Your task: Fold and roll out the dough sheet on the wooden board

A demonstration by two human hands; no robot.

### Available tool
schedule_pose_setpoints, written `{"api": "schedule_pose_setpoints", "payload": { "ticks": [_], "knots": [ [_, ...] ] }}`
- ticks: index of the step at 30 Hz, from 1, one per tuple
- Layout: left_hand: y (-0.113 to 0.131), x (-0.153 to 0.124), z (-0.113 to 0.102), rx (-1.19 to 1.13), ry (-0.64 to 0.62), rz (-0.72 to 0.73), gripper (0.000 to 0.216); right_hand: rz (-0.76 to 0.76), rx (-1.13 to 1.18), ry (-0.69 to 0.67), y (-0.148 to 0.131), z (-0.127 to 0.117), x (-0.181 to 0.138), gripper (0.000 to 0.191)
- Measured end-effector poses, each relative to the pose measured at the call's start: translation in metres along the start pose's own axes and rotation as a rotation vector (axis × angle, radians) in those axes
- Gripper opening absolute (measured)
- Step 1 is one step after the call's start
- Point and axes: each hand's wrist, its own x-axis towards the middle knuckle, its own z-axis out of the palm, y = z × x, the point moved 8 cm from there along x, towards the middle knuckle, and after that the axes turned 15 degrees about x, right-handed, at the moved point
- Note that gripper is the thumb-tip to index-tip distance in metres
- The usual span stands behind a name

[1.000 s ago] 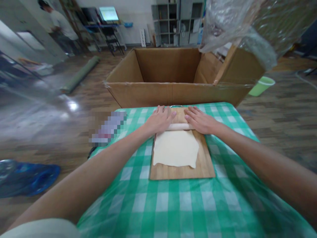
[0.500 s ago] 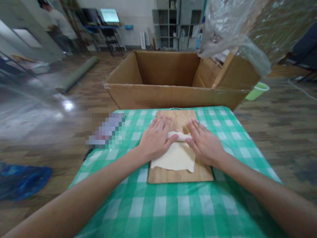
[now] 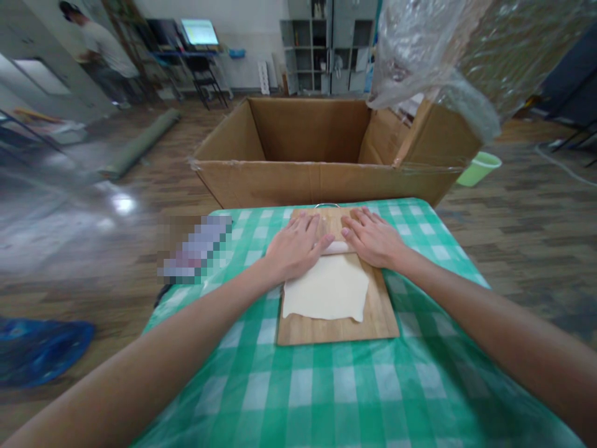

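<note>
A flat sheet of pale dough (image 3: 326, 289) lies on a wooden cutting board (image 3: 336, 330) on a table with a green-and-white checked cloth (image 3: 326, 392). At the dough's far edge sits a pale roll (image 3: 336, 248); whether it is a thin rolling pin or rolled-up dough I cannot tell. My left hand (image 3: 296, 246) lies flat on the roll's left end with its fingers stretched out. My right hand (image 3: 373, 239) presses flat on the right end, fingers also extended. Both hands hide most of the roll.
A large open cardboard box (image 3: 321, 180) stands on the floor just beyond the table. Crumpled clear plastic (image 3: 443, 56) hangs at upper right. A green bucket (image 3: 480, 168), a blue bag (image 3: 41, 348), a rolled mat (image 3: 140, 143) and a distant person (image 3: 100, 50) are around.
Both hands drew the roll toward me over the dough, then pushed it back out to the dough's far edge. The dough sheet looks slightly shorter than a second ago.
</note>
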Motion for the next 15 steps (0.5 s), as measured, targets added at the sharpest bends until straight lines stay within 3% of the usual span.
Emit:
{"api": "schedule_pose_setpoints", "payload": {
  "ticks": [8,12,15],
  "knots": [
    [-0.012,0.004,-0.003,-0.159,0.081,-0.112,0.067,-0.027,0.001,0.031,0.004,-0.009,0.024,0.056],
    [-0.043,-0.027,-0.013,-0.455,0.219,-0.256,0.057,-0.087,-0.004,0.025,-0.013,-0.011,-0.003,0.051],
    [-0.071,-0.052,-0.013,-0.552,0.265,-0.370,0.048,-0.081,0.040,0.065,-0.021,-0.014,-0.034,0.056]
  ]
}}
